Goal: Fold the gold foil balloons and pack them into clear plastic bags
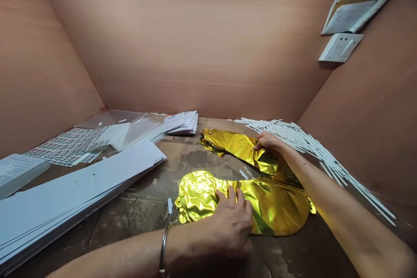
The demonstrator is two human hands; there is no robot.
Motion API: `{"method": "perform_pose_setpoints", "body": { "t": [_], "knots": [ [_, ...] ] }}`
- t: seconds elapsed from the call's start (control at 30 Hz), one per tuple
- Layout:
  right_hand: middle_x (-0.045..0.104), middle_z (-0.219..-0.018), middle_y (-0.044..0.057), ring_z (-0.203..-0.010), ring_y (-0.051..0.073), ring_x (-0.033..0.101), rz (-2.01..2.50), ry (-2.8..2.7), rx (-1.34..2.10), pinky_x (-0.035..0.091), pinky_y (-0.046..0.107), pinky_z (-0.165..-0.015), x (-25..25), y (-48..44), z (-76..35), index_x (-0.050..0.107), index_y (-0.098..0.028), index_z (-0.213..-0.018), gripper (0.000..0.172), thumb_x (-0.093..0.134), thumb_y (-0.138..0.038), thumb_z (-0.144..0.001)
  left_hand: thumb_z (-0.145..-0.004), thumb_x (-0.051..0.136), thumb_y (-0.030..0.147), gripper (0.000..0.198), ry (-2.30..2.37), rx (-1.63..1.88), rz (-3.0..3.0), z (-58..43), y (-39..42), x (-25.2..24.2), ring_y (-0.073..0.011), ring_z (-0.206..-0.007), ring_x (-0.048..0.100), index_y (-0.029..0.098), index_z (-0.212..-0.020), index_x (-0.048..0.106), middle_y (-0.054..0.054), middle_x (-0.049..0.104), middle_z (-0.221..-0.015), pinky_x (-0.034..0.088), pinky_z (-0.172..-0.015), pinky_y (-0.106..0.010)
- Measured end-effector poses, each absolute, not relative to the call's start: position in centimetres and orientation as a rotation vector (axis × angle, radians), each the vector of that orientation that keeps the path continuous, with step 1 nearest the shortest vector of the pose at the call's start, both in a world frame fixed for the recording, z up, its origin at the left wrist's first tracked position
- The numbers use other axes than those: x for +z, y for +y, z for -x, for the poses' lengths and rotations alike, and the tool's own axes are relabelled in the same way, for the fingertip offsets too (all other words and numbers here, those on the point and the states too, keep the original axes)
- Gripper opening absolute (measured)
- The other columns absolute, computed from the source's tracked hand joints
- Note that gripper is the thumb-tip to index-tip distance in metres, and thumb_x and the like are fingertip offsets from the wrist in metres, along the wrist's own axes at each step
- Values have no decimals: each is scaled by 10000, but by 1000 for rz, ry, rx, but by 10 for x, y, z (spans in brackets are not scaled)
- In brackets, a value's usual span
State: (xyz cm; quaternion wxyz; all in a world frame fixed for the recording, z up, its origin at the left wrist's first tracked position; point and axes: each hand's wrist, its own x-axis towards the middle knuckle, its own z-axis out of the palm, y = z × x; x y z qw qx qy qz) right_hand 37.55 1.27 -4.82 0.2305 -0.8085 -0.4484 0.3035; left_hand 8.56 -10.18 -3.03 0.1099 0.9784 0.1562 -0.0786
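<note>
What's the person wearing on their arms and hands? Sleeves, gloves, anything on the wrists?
No sleeves or gloves: both forearms are bare as far as the view shows. The left hand has a thin metal bangle at the wrist. The right hand shows no bangle or other jewellery. No cables or markings are visible.

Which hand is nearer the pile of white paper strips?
Right. The right hand lies on the upper gold foil, just beside the white paper strips. The left hand, on the lower gold foil, is farther from them.
</note>
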Motion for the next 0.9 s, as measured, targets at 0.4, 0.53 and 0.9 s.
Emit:
{"method": "perform_pose_setpoints", "body": {
  "t": [0.4,0.53,0.9],
  "knots": [
    [443,-382,-51,-420,87,407,2273,-1320,676,252,200,-411,-41,19,-379,579,-124,-510,146,702,-133,-431,-592,529,322,685,488,-3,-3415,-89,-104,-75,-507,-1052,365,-47,-1156,410,-341,369,-1201,358,-667,-616],
    [412,-365,-65,-407,84,387,2247,-1349,611,236,201,-408,-38,29,-384,568,-144,-487,128,685,-152,-434,-669,479,319,586,444,99,-3571,-97,-87,-80,-488,-1003,436,-48,-1126,459,-330,426,-1165,377,-640,-585],
    [441,-398,-75,-417,69,389,2155,-1463,503,234,203,-421,-25,109,-407,597,-129,-548,151,700,-209,-472,-808,325,207,394,358,494,-3756,-133,8,-96,-436,-955,507,-22,-1064,517,-278,510,-1097,416,-598,-503]
  ]
}}
